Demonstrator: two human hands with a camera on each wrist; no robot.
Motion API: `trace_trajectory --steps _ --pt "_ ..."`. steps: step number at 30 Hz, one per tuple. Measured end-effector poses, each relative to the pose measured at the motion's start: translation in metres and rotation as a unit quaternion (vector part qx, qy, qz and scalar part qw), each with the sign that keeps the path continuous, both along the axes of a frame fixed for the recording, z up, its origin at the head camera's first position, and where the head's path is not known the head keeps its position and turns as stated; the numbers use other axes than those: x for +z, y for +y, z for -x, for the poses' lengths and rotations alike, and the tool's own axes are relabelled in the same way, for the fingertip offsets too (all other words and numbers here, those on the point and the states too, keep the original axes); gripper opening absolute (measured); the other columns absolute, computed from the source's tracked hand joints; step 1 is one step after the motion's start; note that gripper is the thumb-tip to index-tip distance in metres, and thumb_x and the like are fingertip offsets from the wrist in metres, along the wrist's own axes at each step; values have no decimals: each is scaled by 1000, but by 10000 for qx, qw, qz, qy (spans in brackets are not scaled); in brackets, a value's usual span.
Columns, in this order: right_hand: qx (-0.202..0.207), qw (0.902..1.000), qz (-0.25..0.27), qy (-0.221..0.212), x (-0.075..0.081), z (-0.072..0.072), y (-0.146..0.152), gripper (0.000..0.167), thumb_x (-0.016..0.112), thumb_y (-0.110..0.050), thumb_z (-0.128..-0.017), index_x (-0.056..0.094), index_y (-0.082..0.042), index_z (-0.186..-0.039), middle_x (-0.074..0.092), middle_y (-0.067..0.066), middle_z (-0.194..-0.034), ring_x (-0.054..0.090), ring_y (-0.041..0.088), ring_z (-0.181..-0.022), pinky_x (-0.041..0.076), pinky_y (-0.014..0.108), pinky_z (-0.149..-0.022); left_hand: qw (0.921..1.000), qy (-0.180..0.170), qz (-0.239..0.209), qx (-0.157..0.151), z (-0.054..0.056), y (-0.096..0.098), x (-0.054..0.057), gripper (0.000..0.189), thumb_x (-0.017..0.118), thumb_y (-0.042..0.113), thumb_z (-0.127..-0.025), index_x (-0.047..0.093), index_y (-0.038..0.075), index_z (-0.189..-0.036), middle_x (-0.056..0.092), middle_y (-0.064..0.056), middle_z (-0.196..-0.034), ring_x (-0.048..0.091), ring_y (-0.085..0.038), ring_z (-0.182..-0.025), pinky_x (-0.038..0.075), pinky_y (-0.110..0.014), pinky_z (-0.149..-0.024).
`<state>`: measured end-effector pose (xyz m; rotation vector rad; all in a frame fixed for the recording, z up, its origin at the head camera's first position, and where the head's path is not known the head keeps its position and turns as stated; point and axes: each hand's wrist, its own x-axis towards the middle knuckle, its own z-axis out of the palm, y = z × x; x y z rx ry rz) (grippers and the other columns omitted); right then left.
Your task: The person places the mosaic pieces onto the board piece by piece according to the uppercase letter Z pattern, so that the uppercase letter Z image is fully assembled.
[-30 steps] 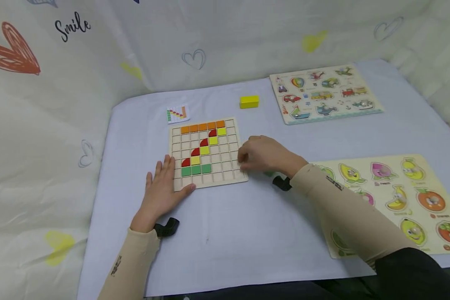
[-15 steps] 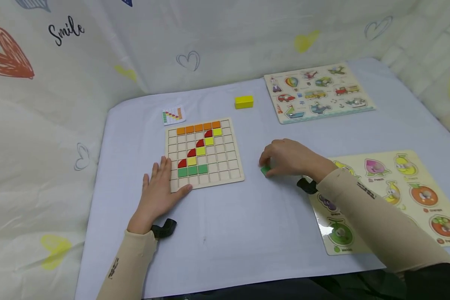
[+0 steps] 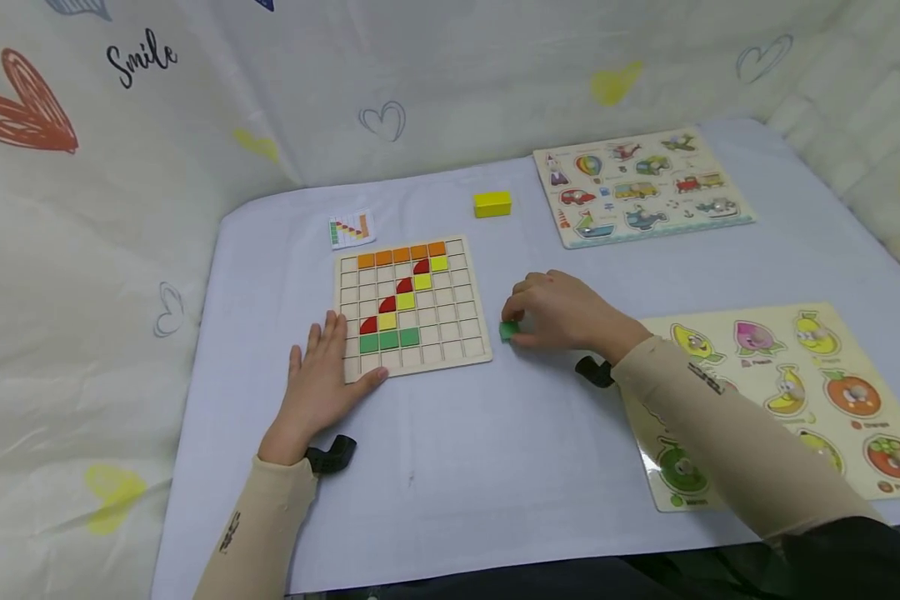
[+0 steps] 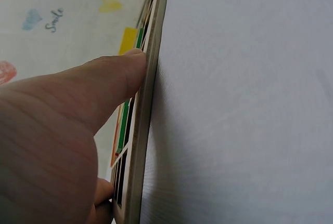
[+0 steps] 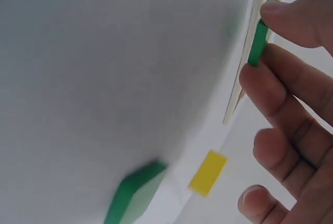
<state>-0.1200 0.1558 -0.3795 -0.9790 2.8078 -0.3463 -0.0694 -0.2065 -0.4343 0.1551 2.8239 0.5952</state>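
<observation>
In the head view, my left hand (image 3: pixel 317 392) rests with straight fingers on the near-left corner of a wooden grid board (image 3: pixel 450 321). Its thumb lies along the near edge, as the left wrist view also shows. Orange squares (image 3: pixel 401 256), red quarter-round tiles (image 3: pixel 387 304), yellow squares (image 3: pixel 406 301) and a row of green squares (image 3: pixel 388 339) sit in the grid. Just right of the board, my right hand (image 3: pixel 562 312) pinches a small green square tile (image 5: pixel 258 42) between thumb and fingertips. Another green piece (image 5: pixel 136 190), blurred, lies on the table in the right wrist view.
A small pattern card (image 3: pixel 352 230) lies behind the board, and a yellow block (image 3: pixel 492 204) stands to its right. At the back right is a vehicle picture puzzle (image 3: pixel 645 187). A fruit puzzle (image 3: pixel 765 442) lies partly under the right forearm.
My right hand has gone from the board's right edge out to the right, then partway back left with a green tile between its fingers. The left hand has stayed on the board.
</observation>
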Motion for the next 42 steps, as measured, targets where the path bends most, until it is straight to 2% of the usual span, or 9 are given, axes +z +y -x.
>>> trace_trajectory --steps 7,12,16,23,27,30,34,37,42 --pt "25 9998 -140 115 6 5 -47 21 82 -28 -86 82 -18 -105 75 -4 -95 60 18 -93 51 40 -87 10000 -15 -42 33 0 0 0 113 65 66 -92 2 10 -168 -5 -8 -177 -6 -41 -164 -4 -71 -126" --pt "69 9997 -185 116 -1 8 -74 23 81 -29 -89 82 -20 -110 78 -2 -106 64 20 -99 53 44 -94 10000 -7 -68 57 0 1 0 114 66 65 -91 4 10 -168 -4 -8 -177 -6 -40 -164 -5 -70 -126" --pt "129 9995 -282 109 -4 9 -88 24 81 -31 -90 82 -21 -112 78 -2 -110 65 21 -103 53 44 -95 10000 -43 -43 56 1 1 0 115 66 66 -91 3 10 -168 -4 -8 -177 -7 -40 -164 -5 -70 -126" --pt "288 9987 -367 188 -3 12 -103 24 82 -32 -91 82 -21 -113 77 -1 -105 63 21 -99 53 41 -88 10000 -39 -7 66 1 1 1 115 66 67 -91 3 10 -168 -5 -8 -177 -7 -40 -164 -5 -70 -127" --pt "237 9988 -413 122 -3 13 -107 22 81 -30 -91 82 -22 -112 76 -1 -105 61 21 -98 51 39 -87 10000 -76 -14 59 1 0 2 114 64 68 -91 2 10 -168 -5 -7 -177 -7 -39 -164 -5 -70 -127" --pt "156 9988 -454 79 -3 13 -105 24 81 -30 -91 82 -21 -113 75 0 -108 62 22 -100 52 40 -90 9999 -97 -32 32 1 1 2 114 64 68 -92 2 10 -168 -5 -7 -177 -7 -39 -164 -5 -69 -127" --pt "-10 9992 -396 -33 0 12 -93 27 79 -30 -92 80 -21 -118 75 0 -116 64 23 -111 52 45 -99 10000 -81 -57 -5 1 3 2 114 64 68 -92 2 10 -168 -5 -7 -177 -7 -39 -164 -5 -70 -127" --pt "-164 9992 -330 -128 4 12 -73 29 79 -31 -92 80 -20 -118 76 0 -118 64 23 -113 51 47 -100 10000 -45 -50 -32 2 3 1 114 64 67 -92 1 10 -168 -6 -8 -177 -8 -40 -164 -5 -70 -126" --pt "-373 9985 -375 -168 9 11 -28 27 81 -31 -90 81 -18 -114 78 -2 -112 65 23 -107 52 46 -94 10000 -43 4 -15 1 -1 0 114 63 68 -92 0 9 -168 -7 -8 -177 -7 -40 -164 -5 -70 -126"
